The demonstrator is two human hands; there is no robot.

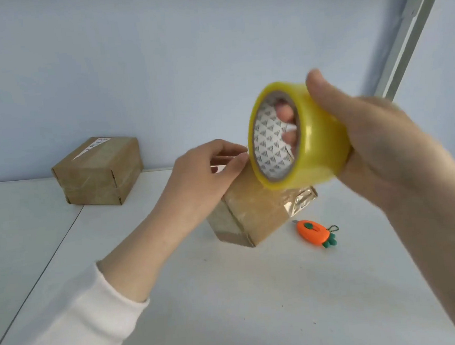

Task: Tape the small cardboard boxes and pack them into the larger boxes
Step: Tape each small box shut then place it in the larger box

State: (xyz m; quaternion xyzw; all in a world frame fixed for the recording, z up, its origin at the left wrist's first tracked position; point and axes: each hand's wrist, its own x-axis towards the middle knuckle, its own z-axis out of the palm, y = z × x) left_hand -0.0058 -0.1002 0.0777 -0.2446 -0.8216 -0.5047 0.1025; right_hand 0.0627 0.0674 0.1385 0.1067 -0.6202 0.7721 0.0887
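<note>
A small cardboard box (254, 213) stands on the white table (230, 294), with shiny clear tape over its sides. My left hand (207, 171) rests on its top, fingers curled over the far upper edge. My right hand (376, 144) holds a yellow roll of clear tape (316, 138) in the air just above and right of the box, thumb on the outside and fingertips inside the core. A second small box (98, 173), taped, with a white label on top, sits at the back left by the wall.
An orange carrot-shaped cutter (314, 232) with a bead chain lies on the table right of the near box. A blue wall stands behind. A grey metal shelf post (411, 32) slants at the upper right. A seam (38, 271) splits the tabletop on the left.
</note>
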